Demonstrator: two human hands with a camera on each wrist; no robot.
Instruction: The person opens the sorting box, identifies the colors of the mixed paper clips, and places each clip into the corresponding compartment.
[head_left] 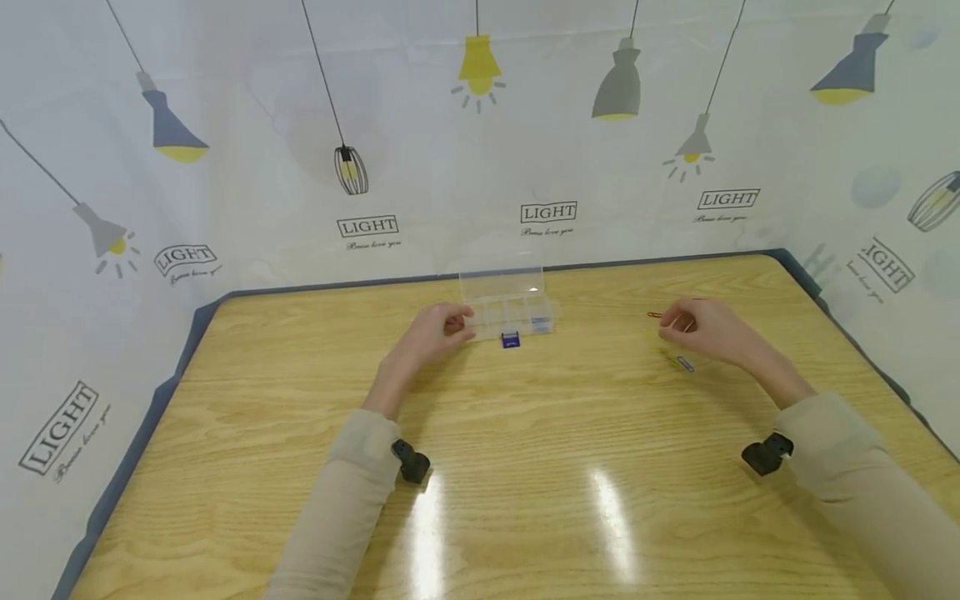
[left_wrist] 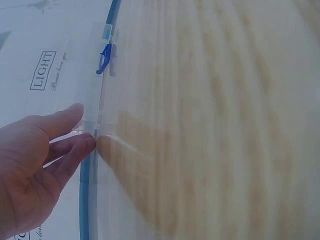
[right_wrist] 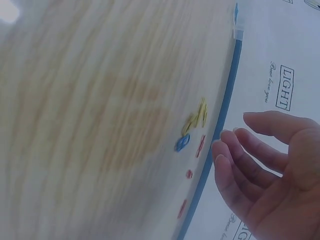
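Observation:
A clear plastic compartment box (head_left: pixel 495 318) stands near the table's back edge with its lid (head_left: pixel 501 286) raised. It has a dark blue latch (head_left: pixel 511 340), and small blue items (head_left: pixel 540 323) lie in its right-end compartment. My left hand (head_left: pixel 438 329) holds the box's left end between thumb and fingers. Over to the right, my right hand (head_left: pixel 705 329) hovers above loose paper clips, fingers loosely bent, nothing visible between them. Yellow paper clips (right_wrist: pixel 201 112), a blue paper clip (right_wrist: pixel 183 142) and several red ones (right_wrist: pixel 200 146) lie below it.
The wooden table (head_left: pixel 525 433) has a dark blue edge. A white backdrop (head_left: pixel 420 100) printed with lamps rises behind and beside it. Black wrist devices (head_left: pixel 411 461) sit at both sleeves.

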